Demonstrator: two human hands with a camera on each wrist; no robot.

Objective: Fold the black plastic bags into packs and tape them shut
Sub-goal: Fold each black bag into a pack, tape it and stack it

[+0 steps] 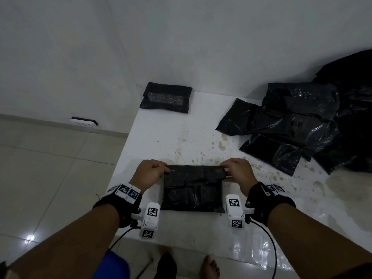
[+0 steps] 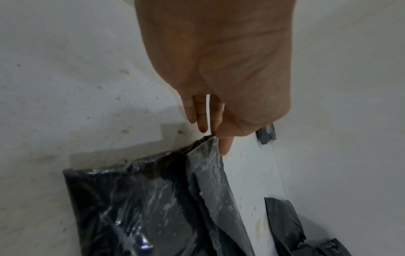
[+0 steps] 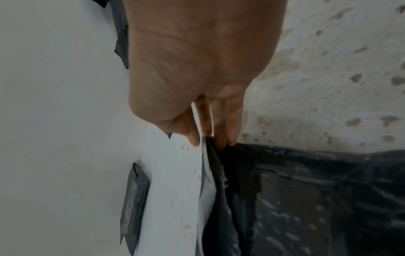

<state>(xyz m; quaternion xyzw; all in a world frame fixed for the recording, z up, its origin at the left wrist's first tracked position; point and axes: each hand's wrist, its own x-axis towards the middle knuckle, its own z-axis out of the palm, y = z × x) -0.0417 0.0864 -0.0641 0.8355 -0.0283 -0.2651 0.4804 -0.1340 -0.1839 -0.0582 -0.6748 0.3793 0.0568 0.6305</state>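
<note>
Bag (image 1: 192, 188) (black) pinched by left hand (image 1: 149, 174), right hand (image 1: 237, 172).

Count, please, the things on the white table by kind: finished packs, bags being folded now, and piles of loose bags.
Finished pack, at the table's far edge: 1
Bag being folded, pinched by left hand and right hand: 1
Pile of loose bags, too tangled to count singly: 1
Total: 3

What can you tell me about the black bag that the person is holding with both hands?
The black bag is glossy, crinkled plastic, folded into a flat rectangle lying on the stained white table near its front edge. The left hand and right hand each pinch one far corner, lifting that flap. No tape shows on it.
</note>
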